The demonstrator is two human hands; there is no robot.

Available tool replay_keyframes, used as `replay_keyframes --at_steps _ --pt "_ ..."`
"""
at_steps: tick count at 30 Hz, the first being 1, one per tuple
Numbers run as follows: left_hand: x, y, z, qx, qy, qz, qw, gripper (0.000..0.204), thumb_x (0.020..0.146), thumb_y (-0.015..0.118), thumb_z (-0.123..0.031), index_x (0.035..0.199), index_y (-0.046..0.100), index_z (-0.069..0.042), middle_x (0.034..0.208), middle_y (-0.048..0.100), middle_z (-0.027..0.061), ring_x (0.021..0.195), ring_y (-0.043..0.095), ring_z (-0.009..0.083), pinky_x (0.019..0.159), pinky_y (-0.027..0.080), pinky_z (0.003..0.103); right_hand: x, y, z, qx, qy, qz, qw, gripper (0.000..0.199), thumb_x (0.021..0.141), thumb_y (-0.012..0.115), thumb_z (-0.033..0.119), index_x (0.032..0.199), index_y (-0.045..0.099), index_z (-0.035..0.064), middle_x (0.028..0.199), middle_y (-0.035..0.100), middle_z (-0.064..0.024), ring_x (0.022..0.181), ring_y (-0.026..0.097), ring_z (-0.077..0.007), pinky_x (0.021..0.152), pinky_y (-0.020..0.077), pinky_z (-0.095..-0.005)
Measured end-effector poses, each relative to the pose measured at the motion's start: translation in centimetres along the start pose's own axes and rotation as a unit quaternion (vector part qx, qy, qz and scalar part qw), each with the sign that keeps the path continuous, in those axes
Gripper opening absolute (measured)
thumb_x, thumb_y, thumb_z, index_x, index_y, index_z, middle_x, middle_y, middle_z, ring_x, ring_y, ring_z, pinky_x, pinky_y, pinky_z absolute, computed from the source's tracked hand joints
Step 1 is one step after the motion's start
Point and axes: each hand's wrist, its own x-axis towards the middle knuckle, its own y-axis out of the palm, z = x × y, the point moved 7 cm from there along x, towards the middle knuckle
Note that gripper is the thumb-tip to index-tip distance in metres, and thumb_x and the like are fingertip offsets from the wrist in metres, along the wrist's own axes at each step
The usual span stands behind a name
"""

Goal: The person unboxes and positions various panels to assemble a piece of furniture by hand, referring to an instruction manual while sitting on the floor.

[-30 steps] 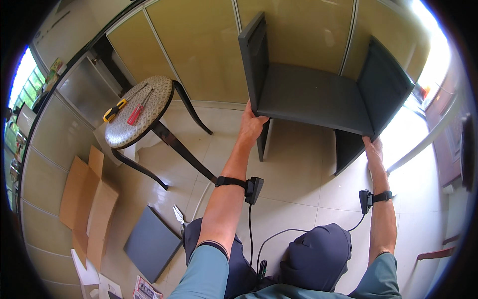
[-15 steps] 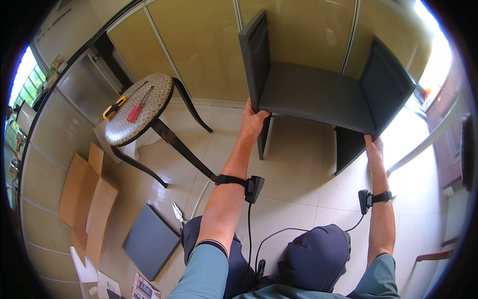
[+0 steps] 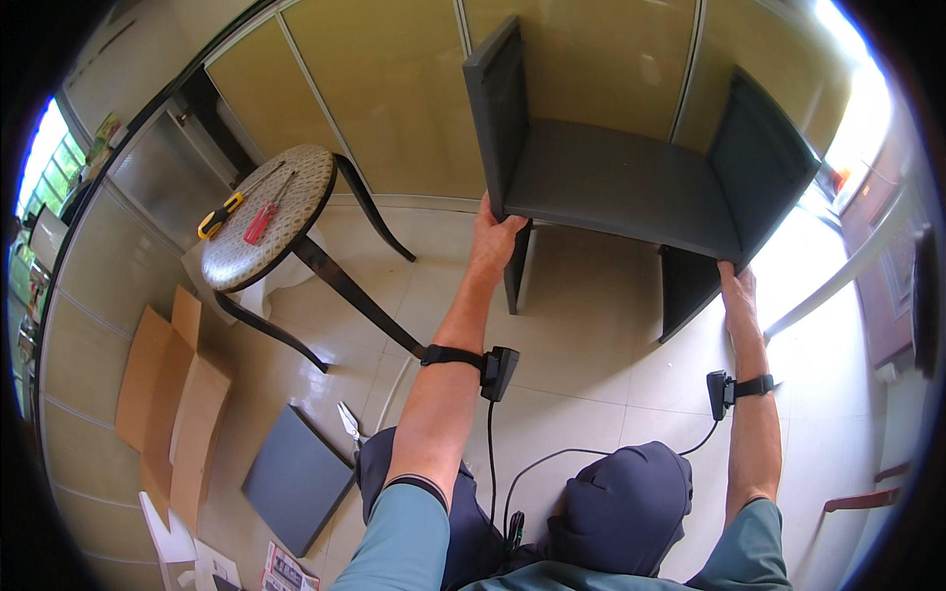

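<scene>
A dark grey furniture frame (image 3: 616, 182) stands in front of me, with a flat board between two upright side panels and legs below. My left hand (image 3: 490, 244) is closed around its near left edge, where the side panel meets the board. At the near right corner, my right hand (image 3: 736, 294) grips the lower edge, its fingers partly hidden behind the panel. Each wrist wears a black strap with a small cabled device.
To the left stands a round stool (image 3: 310, 187) bearing a yellow-black screwdriver (image 3: 219, 217) and a red-handled screwdriver (image 3: 261, 223). An open cardboard box (image 3: 197, 433), a grey panel (image 3: 299, 481) and scissors (image 3: 348, 422) lie on the floor. Tan cabinet panels (image 3: 384, 98) stand behind.
The whole view has shifted very slightly. Both hands keep the same hold on the grey frame, and nothing else visibly moves.
</scene>
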Motion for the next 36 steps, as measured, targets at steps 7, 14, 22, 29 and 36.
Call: replay_keyframes --at_steps 7,14,22,29,36 --pt "0.2 0.3 0.2 0.008 0.005 0.010 1.000 0.055 0.083 0.057 0.004 0.136 0.046 -0.004 0.117 0.061 0.0038 0.107 0.055 0.0146 0.097 0.039 0.026 0.9 0.1 -1.1 0.009 0.002 0.035 0.999 0.070 0.095 0.054 0.050 0.141 0.039 -0.0004 0.144 0.041 -0.0207 0.136 0.032 -0.0348 0.114 0.0246 -0.0474" --pt "0.4 0.7 0.2 0.012 0.004 -0.020 1.000 0.046 0.082 0.060 0.001 0.126 0.052 -0.003 0.109 0.063 0.0037 0.099 0.057 0.0139 0.091 0.042 0.027 0.3 -0.6 0.3 0.025 -0.025 -0.038 0.999 0.051 0.093 0.055 0.038 0.127 0.053 -0.0001 0.115 0.058 -0.0164 0.112 0.051 -0.0275 0.098 0.0411 -0.0388" --pt "1.4 1.7 0.7 -0.004 0.005 -0.026 1.000 0.044 0.082 0.061 0.002 0.125 0.053 -0.003 0.106 0.064 0.0044 0.095 0.058 0.0157 0.087 0.044 0.027 3.0 -1.4 -0.2 0.037 -0.046 -0.022 0.998 0.038 0.087 0.059 0.026 0.114 0.057 -0.0014 0.090 0.062 -0.0086 0.087 0.055 -0.0199 0.081 0.0455 -0.0342" --pt "2.0 3.9 1.7 0.001 -0.003 -0.027 1.000 0.048 0.081 0.064 -0.001 0.127 0.053 -0.003 0.114 0.061 0.0046 0.103 0.055 0.0146 0.092 0.042 0.027 4.9 -2.9 -1.6 0.074 -0.063 -0.022 0.995 0.041 0.089 0.062 0.025 0.121 0.057 0.0001 0.105 0.066 -0.0158 0.100 0.060 -0.0262 0.088 0.0458 -0.0354" --pt "2.8 4.0 2.6 -0.009 0.034 0.009 0.999 0.047 0.081 0.066 -0.003 0.127 0.053 -0.001 0.118 0.061 0.0060 0.109 0.056 0.0168 0.097 0.041 0.030 5.8 -3.3 -1.3 0.046 -0.080 -0.048 0.995 0.045 0.086 0.061 0.033 0.118 0.058 0.0009 0.109 0.065 -0.0238 0.108 0.060 -0.0374 0.093 0.0449 -0.0416"
